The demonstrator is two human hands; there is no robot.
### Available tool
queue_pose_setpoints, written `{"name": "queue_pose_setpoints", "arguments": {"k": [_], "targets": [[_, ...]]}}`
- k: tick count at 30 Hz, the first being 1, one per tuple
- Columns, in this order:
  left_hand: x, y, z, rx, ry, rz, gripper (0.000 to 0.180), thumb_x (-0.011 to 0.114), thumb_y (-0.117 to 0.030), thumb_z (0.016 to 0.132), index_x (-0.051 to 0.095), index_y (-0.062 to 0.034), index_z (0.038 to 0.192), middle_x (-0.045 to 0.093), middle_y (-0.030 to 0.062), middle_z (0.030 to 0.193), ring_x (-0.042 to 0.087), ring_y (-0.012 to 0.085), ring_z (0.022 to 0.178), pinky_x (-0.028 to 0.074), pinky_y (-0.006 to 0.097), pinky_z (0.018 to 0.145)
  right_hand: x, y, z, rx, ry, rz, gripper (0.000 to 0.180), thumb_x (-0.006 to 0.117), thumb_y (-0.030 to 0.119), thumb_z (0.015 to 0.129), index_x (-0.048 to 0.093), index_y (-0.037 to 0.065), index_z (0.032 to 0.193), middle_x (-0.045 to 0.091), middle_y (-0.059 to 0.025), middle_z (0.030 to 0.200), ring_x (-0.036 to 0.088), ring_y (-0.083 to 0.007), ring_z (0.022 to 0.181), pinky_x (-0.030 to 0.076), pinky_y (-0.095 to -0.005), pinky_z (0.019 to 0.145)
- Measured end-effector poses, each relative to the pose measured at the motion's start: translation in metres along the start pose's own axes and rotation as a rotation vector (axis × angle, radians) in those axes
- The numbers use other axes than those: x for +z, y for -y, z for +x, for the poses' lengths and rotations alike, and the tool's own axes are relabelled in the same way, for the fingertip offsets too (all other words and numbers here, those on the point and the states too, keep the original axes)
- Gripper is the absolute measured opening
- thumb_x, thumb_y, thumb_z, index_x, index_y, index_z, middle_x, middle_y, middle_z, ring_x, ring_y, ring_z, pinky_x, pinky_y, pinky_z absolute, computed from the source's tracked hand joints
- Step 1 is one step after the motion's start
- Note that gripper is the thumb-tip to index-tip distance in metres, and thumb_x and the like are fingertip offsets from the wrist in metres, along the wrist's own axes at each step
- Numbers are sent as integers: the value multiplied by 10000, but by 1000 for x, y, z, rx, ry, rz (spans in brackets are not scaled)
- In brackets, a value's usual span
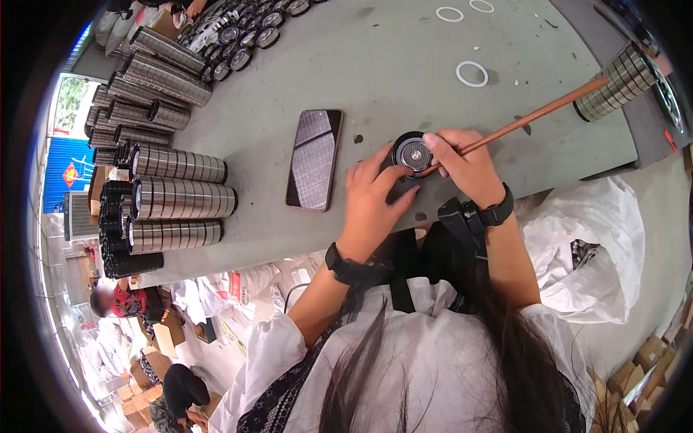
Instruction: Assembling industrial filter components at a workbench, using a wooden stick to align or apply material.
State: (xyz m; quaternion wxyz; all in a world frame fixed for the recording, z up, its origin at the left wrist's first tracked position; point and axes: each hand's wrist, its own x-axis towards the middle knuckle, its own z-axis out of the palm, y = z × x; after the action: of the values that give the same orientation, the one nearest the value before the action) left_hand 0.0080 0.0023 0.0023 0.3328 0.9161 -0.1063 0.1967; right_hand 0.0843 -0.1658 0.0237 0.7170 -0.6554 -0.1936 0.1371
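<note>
A round black part with a silver rim and a perforated metal centre [414,154] lies between my hands over the table. My left hand [369,193] is closed around its left and near side, fingers on the rim. My right hand [462,160] grips a long brown wooden stick [538,115], its near end at the part's lower right edge. That thumb rests on the rim. The stick slants up to the right across the table. A phone [315,160] with a dark, reflecting screen lies left of my left hand.
Stacks of silver and black round parts [180,198] lie along the table's left side, with loose ones [242,43] behind. Another stack [617,83] stands far right. White rings [472,73] lie on the grey table [390,72]. A white sack [588,252] sits at right; people [180,393] are lower left.
</note>
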Motion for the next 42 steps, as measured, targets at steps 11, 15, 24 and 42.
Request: {"name": "queue_pose_setpoints", "arguments": {"k": [11,15,24,42], "targets": [[4,1,0,70,-40,99,255,761,-142,672,663,-103,905,580,157,1227,598,300,966,434,412,869,1,-9,1,-139,-9,-371,301,586,205,907,552,-29,721,502,-59,548,418,-99,506,366,-280,478],[6,2,1,61,-18,96,243,756,-183,694,662,-119,909,586,179,1210,620,279,974,437,428,873,4,-12,1,-117,-44,-327,286,583,197,902,559,-23,721,515,-75,557,430,-114,502,371,-288,482],[8,-4,5,54,-86,103,241,781,-161,656,622,-73,816,594,150,1210,606,304,822,472,376,767,3,-1,7,-157,3,-557,277,570,219,889,563,5,713,504,-126,576,454,-265,497,374,-337,490],[11,0,6,62,-79,83,280,785,-171,666,575,-59,814,607,158,1168,609,307,808,463,384,771,-5,17,36,-137,29,-854,357,531,313,902,539,15,705,488,-202,594,485,-401,598,368,-437,528]]}}
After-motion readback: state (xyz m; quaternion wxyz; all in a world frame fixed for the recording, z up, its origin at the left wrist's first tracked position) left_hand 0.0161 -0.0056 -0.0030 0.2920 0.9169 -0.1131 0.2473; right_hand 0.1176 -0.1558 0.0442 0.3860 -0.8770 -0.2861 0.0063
